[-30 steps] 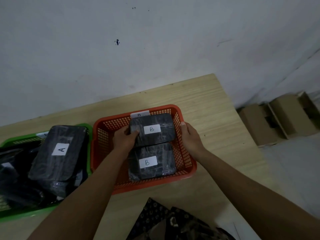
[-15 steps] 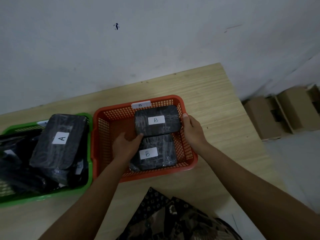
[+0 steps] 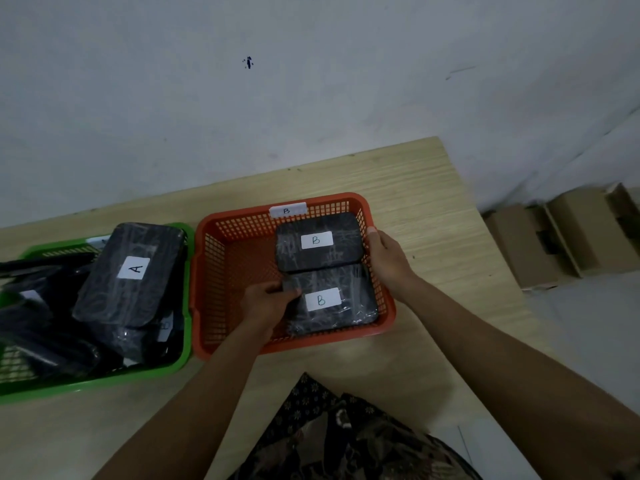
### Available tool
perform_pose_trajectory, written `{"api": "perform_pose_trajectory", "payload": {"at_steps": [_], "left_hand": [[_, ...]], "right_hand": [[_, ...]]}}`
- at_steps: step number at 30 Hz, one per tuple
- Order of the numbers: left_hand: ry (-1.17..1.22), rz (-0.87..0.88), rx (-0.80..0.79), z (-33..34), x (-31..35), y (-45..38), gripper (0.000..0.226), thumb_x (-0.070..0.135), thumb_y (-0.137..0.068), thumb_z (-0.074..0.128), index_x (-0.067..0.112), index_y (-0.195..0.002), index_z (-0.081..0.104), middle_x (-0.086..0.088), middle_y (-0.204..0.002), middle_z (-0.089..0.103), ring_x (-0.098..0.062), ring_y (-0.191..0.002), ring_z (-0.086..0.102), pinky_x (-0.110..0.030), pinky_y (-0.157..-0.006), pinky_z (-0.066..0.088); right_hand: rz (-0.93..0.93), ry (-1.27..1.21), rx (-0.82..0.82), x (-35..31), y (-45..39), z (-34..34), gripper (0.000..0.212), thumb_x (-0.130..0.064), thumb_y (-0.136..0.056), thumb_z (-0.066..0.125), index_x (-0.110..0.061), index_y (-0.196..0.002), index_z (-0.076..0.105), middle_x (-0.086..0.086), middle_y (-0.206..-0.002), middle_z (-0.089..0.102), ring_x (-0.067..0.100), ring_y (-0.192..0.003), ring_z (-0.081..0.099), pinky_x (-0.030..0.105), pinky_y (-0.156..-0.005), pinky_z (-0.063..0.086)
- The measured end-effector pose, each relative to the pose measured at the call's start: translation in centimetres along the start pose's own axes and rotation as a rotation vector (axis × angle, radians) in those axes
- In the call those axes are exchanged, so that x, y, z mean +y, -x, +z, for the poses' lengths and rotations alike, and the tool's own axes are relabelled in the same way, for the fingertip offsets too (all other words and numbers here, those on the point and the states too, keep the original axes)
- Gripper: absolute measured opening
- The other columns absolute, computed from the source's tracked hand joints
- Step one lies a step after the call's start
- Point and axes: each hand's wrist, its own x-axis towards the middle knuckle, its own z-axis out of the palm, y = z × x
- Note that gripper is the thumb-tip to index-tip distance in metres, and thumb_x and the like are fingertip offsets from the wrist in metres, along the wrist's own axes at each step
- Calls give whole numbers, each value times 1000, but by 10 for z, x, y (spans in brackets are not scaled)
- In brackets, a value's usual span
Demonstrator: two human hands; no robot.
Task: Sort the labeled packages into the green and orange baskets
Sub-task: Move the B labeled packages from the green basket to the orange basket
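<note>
The orange basket (image 3: 221, 271), tagged B on its far rim, holds two black wrapped packages. The far B package (image 3: 320, 241) lies on top of the near B package (image 3: 332, 303). My left hand (image 3: 268, 299) is inside the basket and grips the left edge of the near B package. My right hand (image 3: 386, 256) rests on the basket's right rim beside the far package, fingers curled against the rim. The green basket (image 3: 97, 379) at the left is full of black packages, with an A package (image 3: 130, 271) lying on top.
The wooden table (image 3: 415, 188) ends at a white wall behind and drops off at the right. Cardboard boxes (image 3: 568, 233) lie on the floor to the right. Patterned dark cloth (image 3: 332, 431) lies at the table's near edge.
My left hand has slid from the far B package down to the left edge of the near one. The far package has settled flat at the basket's back right. My right hand stayed at the rim.
</note>
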Motion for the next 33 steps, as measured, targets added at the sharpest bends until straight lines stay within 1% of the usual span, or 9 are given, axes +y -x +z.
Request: {"api": "perform_pose_trajectory", "payload": {"at_steps": [4, 6, 9, 12, 15, 18, 22, 26, 33], "left_hand": [[-143, 120, 70, -22, 6, 5, 50, 36, -70, 86, 13, -112, 70, 2, -102, 68, -15, -97, 63, -24, -81, 48], [-248, 254, 111, -40, 12, 9, 54, 42, -75, 80, 15, -120, 67, -1, -111, 69, -14, -100, 62, -25, -86, 48], [-356, 475, 191, -72, 26, 20, 50, 44, -82, 73, 18, -124, 65, -2, -118, 68, -14, -104, 62, -29, -91, 50], [-436, 686, 297, -108, 35, 32, 44, 39, -86, 70, 16, -123, 65, -4, -120, 66, -19, -108, 61, -34, -94, 50], [-523, 782, 384, -151, 31, 42, 41, 35, -88, 68, 13, -123, 64, -7, -121, 64, -24, -113, 58, -40, -96, 48], [-570, 809, 492, -199, 14, 50, 42, 27, -87, 70, 7, -124, 64, -12, -123, 63, -30, -117, 56, -42, -99, 47], [-560, 695, 595, -263, -25, 60, 44, 27, -87, 71, 8, -126, 63, -12, -127, 60, -29, -121, 53, -41, -99, 48], [-529, 637, 639, -317, -59, 65, 41, 25, -87, 72, 9, -125, 64, -9, -125, 61, -27, -118, 55, -40, -94, 50], [-512, 561, 605, -393, -103, 47, 42, 23, -88, 69, 11, -127, 61, -8, -128, 59, -28, -118, 53, -41, -92, 50]], "right_hand": [[-78, 148, 102, -4, 10, 0, 53, -53, -101, 34, -18, -138, 50, 4, -132, 59, 25, -124, 54, 36, -96, 44], [-208, 230, 200, -11, 21, 3, 53, -48, -101, 40, -18, -144, 43, 5, -140, 54, 25, -130, 48, 34, -100, 39], [-423, 424, 175, -29, 35, 15, 49, -42, -101, 43, -19, -144, 41, 4, -143, 49, 23, -134, 42, 38, -106, 39], [-561, 551, 116, -50, 50, 43, 55, -38, -101, 47, -15, -150, 37, 6, -156, 35, 21, -146, 27, 37, -120, 20], [-718, 555, 45, -74, 69, 84, 51, -34, -100, 51, -12, -146, 45, 10, -153, 40, 24, -144, 31, 40, -118, 26], [-818, 549, -38, -95, 88, 130, 48, -34, -99, 53, -12, -142, 51, 10, -149, 45, 25, -141, 37, 44, -114, 33], [-883, 527, -207, -118, 115, 193, 47, -35, -99, 53, -16, -142, 50, 7, -148, 46, 24, -138, 39, 40, -112, 36], [-946, 520, -350, -132, 137, 245, 48, -36, -98, 53, -17, -143, 50, 4, -147, 48, 19, -137, 41, 33, -111, 36], [-891, 576, -491, -156, 156, 330, 54, -47, -99, 47, -26, -148, 39, 0, -151, 43, 22, -136, 41, 40, -109, 39]]}}
